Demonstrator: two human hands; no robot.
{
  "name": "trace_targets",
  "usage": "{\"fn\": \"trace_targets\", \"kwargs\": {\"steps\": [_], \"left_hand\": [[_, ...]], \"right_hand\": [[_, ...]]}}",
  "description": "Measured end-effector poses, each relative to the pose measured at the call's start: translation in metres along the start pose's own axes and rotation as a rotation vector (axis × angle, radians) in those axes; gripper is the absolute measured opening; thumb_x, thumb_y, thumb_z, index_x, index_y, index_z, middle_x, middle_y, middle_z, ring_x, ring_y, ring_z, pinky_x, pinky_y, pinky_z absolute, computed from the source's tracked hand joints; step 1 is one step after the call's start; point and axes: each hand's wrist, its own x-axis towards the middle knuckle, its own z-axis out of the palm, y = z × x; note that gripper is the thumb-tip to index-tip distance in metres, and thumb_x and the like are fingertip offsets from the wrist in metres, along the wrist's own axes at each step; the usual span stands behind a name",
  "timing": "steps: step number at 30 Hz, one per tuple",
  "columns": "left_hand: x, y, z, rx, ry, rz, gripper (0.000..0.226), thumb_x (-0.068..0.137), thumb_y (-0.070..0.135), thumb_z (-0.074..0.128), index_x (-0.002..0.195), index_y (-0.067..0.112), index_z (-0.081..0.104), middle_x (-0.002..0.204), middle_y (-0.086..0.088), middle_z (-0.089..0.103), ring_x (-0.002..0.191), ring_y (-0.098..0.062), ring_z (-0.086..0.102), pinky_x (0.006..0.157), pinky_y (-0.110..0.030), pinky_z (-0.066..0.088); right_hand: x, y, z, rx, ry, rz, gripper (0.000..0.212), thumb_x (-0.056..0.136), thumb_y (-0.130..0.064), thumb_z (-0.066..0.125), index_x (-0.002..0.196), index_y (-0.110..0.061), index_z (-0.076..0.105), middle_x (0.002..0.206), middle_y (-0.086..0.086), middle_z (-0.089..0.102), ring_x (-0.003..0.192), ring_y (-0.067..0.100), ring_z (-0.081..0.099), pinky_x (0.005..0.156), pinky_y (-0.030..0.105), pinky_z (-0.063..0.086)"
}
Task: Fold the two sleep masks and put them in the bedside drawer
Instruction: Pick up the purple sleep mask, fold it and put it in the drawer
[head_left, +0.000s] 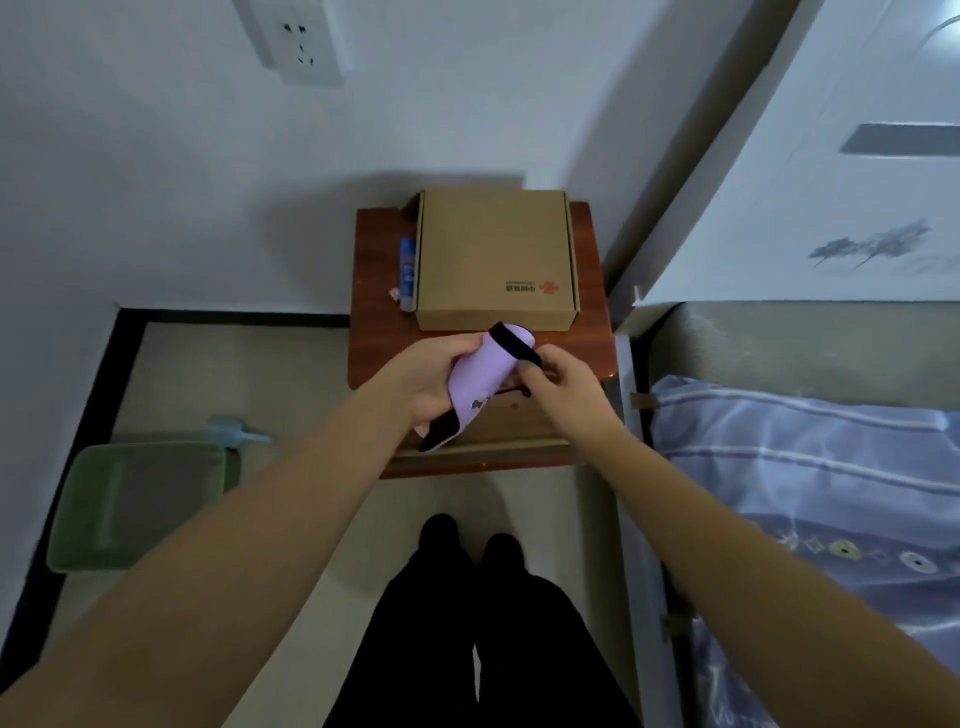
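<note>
A lilac sleep mask (485, 371) with black trim and a black strap is held in the air above the front edge of the brown bedside table (379, 332). My left hand (423, 382) grips its left side, fingers wrapped under it. My right hand (563, 387) pinches the black strap at the mask's right end. The mask looks bent over itself, its lower black tip hanging down. Below the hands the bedside drawer (519, 421) stands pulled out; its inside is mostly hidden. Only one mask is in view.
A closed cardboard box (496, 254) fills most of the tabletop, with a blue tube (409, 273) along its left side. A green bin (137, 501) stands on the floor at the left. The bed with striped blue bedding (810, 499) lies at the right. My dark trouser legs (478, 623) are below.
</note>
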Motion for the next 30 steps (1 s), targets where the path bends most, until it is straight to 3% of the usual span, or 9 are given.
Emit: {"fn": "trace_targets", "kwargs": {"steps": [5, 8, 13, 16, 19, 22, 25, 28, 30], "left_hand": [[-0.017, 0.035, -0.006, 0.154, -0.036, -0.057, 0.024, 0.096, 0.014, 0.045, 0.087, 0.007, 0.067, 0.07, -0.005, 0.073, 0.061, -0.015, 0.069, 0.06, -0.025, 0.057], [-0.021, 0.052, -0.008, 0.161, -0.062, -0.128, 0.04, 0.093, 0.023, 0.053, 0.061, 0.007, 0.072, 0.057, -0.008, 0.071, 0.048, -0.018, 0.068, 0.048, -0.025, 0.056], [-0.024, 0.071, 0.004, 0.19, -0.023, -0.14, 0.039, 0.093, 0.027, 0.052, 0.07, 0.002, 0.071, 0.066, -0.018, 0.071, 0.049, -0.026, 0.069, 0.043, -0.031, 0.056], [-0.023, 0.075, 0.014, 0.152, -0.032, -0.052, 0.03, 0.097, 0.02, 0.043, 0.083, 0.003, 0.063, 0.069, -0.014, 0.073, 0.069, -0.026, 0.067, 0.073, -0.034, 0.056], [-0.03, 0.081, 0.019, 0.151, -0.028, -0.014, 0.026, 0.097, 0.012, 0.043, 0.106, -0.005, 0.06, 0.102, -0.011, 0.066, 0.092, -0.022, 0.061, 0.077, -0.032, 0.053], [-0.035, 0.087, 0.017, 0.204, -0.021, 0.079, 0.023, 0.096, 0.019, 0.046, 0.1, 0.002, 0.062, 0.103, -0.012, 0.065, 0.084, -0.018, 0.065, 0.06, -0.029, 0.059], [-0.044, 0.095, 0.011, 0.37, -0.126, 0.372, 0.036, 0.093, 0.045, 0.046, 0.102, 0.018, 0.069, 0.089, 0.007, 0.074, 0.069, -0.005, 0.07, 0.053, -0.019, 0.054], [-0.053, 0.095, 0.014, 0.388, -0.485, 0.377, 0.044, 0.087, 0.048, 0.048, 0.12, 0.022, 0.062, 0.119, 0.004, 0.069, 0.112, -0.014, 0.064, 0.086, -0.029, 0.055], [-0.052, 0.089, 0.021, 0.431, -0.472, 0.362, 0.041, 0.089, 0.035, 0.056, 0.126, 0.016, 0.056, 0.126, -0.005, 0.066, 0.117, -0.024, 0.061, 0.094, -0.039, 0.053]], "right_hand": [[0.013, -0.03, -0.032, -0.161, 0.266, -0.067, 0.021, 0.092, -0.013, 0.05, 0.112, -0.014, 0.057, 0.109, 0.008, 0.063, 0.086, 0.009, 0.054, 0.073, 0.001, 0.039], [-0.006, -0.057, -0.037, -0.372, 0.284, -0.435, 0.039, 0.091, -0.008, 0.05, 0.129, -0.01, 0.049, 0.128, 0.01, 0.053, 0.115, 0.013, 0.047, 0.097, 0.01, 0.031], [-0.035, -0.093, -0.034, -0.372, -0.127, -0.596, 0.073, 0.083, -0.05, 0.058, 0.143, -0.039, 0.018, 0.147, -0.015, 0.03, 0.139, 0.0, 0.02, 0.11, 0.011, 0.021], [-0.024, -0.105, -0.034, -0.577, -0.19, -0.513, 0.084, 0.079, -0.045, 0.066, 0.145, -0.034, 0.015, 0.15, -0.004, 0.032, 0.137, 0.01, 0.026, 0.108, 0.027, 0.032], [-0.011, -0.113, -0.034, -0.646, -0.018, -0.551, 0.054, 0.087, -0.025, 0.062, 0.136, -0.02, 0.042, 0.128, 0.004, 0.056, 0.115, 0.015, 0.048, 0.09, 0.027, 0.041], [-0.002, -0.121, -0.044, -0.538, 0.062, -0.533, 0.007, 0.088, -0.017, 0.056, 0.086, -0.019, 0.063, 0.073, -0.006, 0.062, 0.067, 0.003, 0.05, 0.059, 0.022, 0.033], [0.006, -0.131, -0.062, -0.185, -0.092, -0.251, 0.011, 0.088, -0.021, 0.058, 0.089, -0.011, 0.064, 0.074, 0.004, 0.06, 0.059, 0.009, 0.053, 0.053, 0.02, 0.046], [0.01, -0.135, -0.073, 0.084, -0.143, -0.112, 0.008, 0.087, -0.022, 0.063, 0.094, -0.018, 0.067, 0.075, 0.002, 0.063, 0.052, 0.007, 0.058, 0.044, 0.016, 0.046], [0.013, -0.135, -0.074, 0.224, -0.103, -0.095, 0.015, 0.087, -0.022, 0.063, 0.1, -0.015, 0.066, 0.072, -0.001, 0.063, 0.047, 0.005, 0.056, 0.042, 0.017, 0.044]]}}
